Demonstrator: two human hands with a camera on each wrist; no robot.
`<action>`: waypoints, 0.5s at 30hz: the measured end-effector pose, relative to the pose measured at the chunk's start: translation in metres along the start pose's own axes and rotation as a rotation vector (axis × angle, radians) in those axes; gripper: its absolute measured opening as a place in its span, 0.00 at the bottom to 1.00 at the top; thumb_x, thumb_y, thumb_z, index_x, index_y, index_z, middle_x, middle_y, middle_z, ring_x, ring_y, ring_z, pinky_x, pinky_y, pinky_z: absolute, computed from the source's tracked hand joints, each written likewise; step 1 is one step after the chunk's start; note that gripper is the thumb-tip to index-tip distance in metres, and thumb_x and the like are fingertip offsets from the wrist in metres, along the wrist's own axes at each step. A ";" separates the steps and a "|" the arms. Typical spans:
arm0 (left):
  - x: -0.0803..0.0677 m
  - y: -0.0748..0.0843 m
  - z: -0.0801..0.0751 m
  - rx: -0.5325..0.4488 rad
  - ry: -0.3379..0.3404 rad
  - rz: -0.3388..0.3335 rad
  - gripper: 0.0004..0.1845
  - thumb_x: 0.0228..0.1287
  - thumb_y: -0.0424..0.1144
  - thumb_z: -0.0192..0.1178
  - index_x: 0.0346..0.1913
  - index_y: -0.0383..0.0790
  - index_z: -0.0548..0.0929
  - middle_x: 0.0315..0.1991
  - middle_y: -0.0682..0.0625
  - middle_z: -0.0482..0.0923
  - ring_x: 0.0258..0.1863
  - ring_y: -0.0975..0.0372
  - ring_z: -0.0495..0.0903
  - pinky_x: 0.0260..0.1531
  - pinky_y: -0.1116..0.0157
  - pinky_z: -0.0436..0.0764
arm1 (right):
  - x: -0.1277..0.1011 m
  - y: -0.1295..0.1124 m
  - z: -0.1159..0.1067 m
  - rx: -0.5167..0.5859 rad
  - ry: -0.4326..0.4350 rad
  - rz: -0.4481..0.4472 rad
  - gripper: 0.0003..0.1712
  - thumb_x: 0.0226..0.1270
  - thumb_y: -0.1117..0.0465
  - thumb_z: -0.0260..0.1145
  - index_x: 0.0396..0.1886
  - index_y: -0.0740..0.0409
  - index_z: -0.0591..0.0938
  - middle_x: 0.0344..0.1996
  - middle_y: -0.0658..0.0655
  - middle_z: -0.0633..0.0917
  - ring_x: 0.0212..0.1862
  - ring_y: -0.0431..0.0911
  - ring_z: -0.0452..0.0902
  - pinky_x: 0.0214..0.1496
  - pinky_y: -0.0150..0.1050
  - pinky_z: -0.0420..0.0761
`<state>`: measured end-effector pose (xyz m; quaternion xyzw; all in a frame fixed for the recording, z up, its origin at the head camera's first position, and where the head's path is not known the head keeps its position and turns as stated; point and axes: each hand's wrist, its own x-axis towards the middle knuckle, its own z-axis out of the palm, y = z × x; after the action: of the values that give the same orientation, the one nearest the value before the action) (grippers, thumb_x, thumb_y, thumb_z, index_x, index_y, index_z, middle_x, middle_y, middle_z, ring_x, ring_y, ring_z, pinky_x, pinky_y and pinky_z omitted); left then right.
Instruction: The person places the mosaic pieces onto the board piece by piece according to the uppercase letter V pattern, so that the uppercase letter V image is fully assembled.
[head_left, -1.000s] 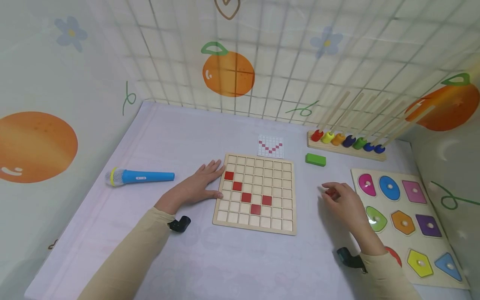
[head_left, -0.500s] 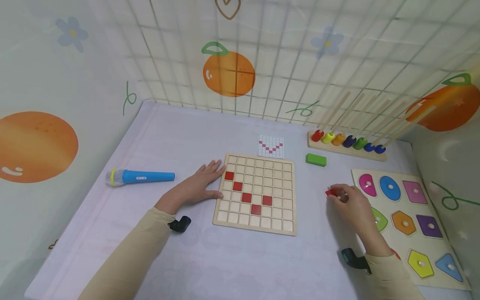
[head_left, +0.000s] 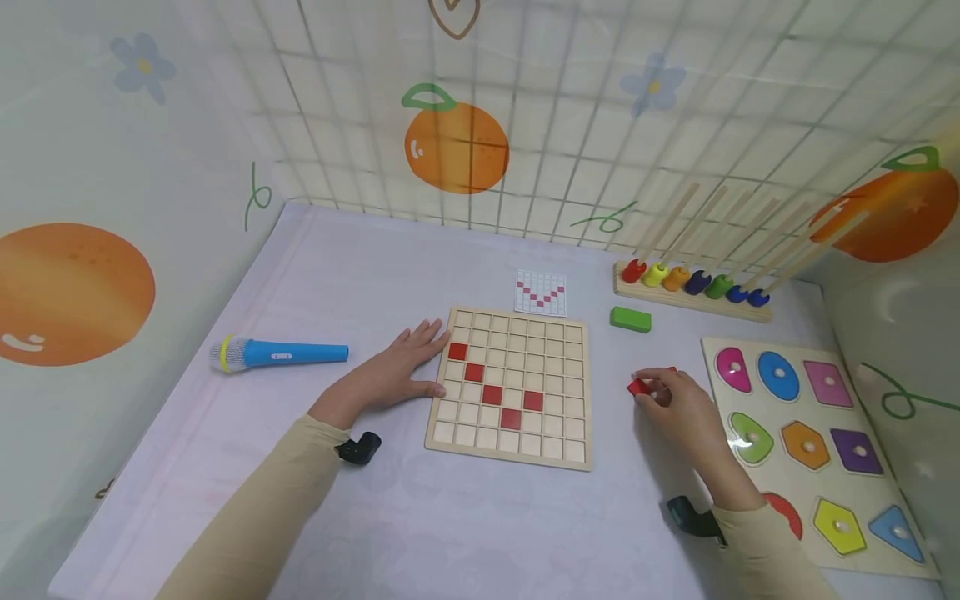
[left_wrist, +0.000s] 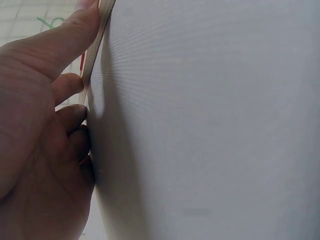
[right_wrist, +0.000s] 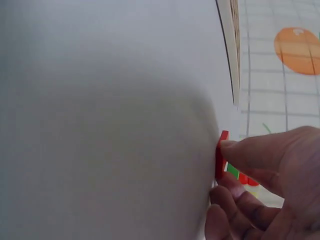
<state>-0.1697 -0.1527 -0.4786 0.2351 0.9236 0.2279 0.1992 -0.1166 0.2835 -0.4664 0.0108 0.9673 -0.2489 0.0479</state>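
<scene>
A wooden grid board (head_left: 555, 364) lies in the middle of the table, with several red squares (head_left: 492, 395) in its cells. My left hand (head_left: 393, 367) rests at the board's left edge, fingers spread. In the left wrist view its thumb (left_wrist: 70, 40) lies along the rim. Right of the board, my right hand (head_left: 682, 412) pinches a red square tile (head_left: 638, 387) between thumb and fingers, low over the table. Its edge shows as a thin red tile (right_wrist: 222, 152) in the right wrist view. Another bit of red (head_left: 672, 369) shows behind the fingers, mostly hidden.
A patterned card (head_left: 541, 292) lies behind the board, with a green block (head_left: 631, 319) to its right. A bead rack with tall rods (head_left: 693, 292) stands at the back right. A shape puzzle (head_left: 813, 375) lies right, a toy microphone (head_left: 281, 353) left.
My right hand shifted right, then back left toward the board with the red tile, which now sticks out farther from the fingertips than a second ago. The left hand and board have stayed still.
</scene>
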 end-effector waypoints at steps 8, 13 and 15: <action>-0.001 0.001 -0.001 -0.004 -0.003 0.004 0.52 0.66 0.59 0.66 0.83 0.47 0.49 0.83 0.49 0.36 0.82 0.54 0.32 0.80 0.55 0.37 | 0.000 -0.014 0.009 0.007 -0.024 -0.014 0.23 0.66 0.63 0.73 0.60 0.61 0.83 0.44 0.62 0.85 0.42 0.53 0.78 0.41 0.43 0.83; 0.000 0.000 -0.001 -0.002 -0.001 0.005 0.52 0.66 0.59 0.66 0.83 0.47 0.49 0.83 0.49 0.36 0.82 0.54 0.33 0.80 0.55 0.37 | -0.001 -0.015 0.008 0.008 -0.021 -0.013 0.21 0.66 0.63 0.73 0.57 0.61 0.84 0.43 0.61 0.84 0.42 0.53 0.77 0.42 0.44 0.83; 0.000 0.000 -0.001 -0.001 0.001 0.008 0.51 0.66 0.59 0.66 0.83 0.47 0.49 0.84 0.48 0.36 0.82 0.54 0.33 0.80 0.54 0.37 | 0.000 -0.015 0.008 0.019 -0.020 -0.024 0.19 0.66 0.63 0.73 0.56 0.60 0.83 0.42 0.61 0.84 0.42 0.53 0.78 0.43 0.45 0.83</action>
<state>-0.1698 -0.1529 -0.4780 0.2384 0.9227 0.2293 0.1981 -0.1167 0.2661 -0.4662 -0.0026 0.9645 -0.2586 0.0546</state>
